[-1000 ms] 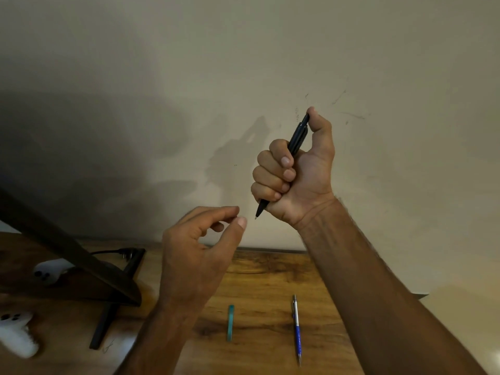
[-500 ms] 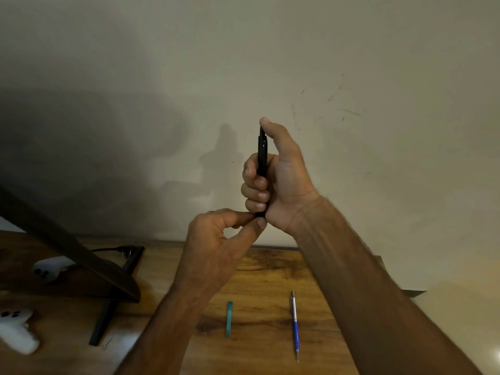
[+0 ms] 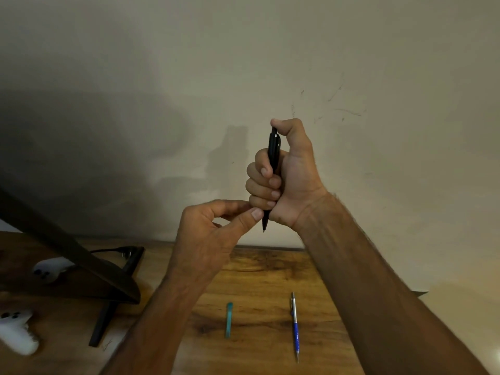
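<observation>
**Left hand now at the nib end of the pen**

- Right hand: full fist round the black click pen, thumb on the top button. The pen sits upright just above frame centre, nib pointing to 6 o'clock and well above the wooden desk.
- Change: 1 s ago the pen was tilted toward 1 o'clock and the left hand was clear of it. It has since been stood upright and the left hand has closed in from 7 o'clock.
- Half a second ago the left fingers covered the tip; now the nib shows below the fist.
- Left thumb and forefinger are curled in a pinch right at the lower barrel. Can't tell if they actually grip it.
- Read: probably checking the click action or about to unscrew the nose.
- On the desk at 6 o'clock: teal strip, blue-grip pen. Both untouched.
</observation>
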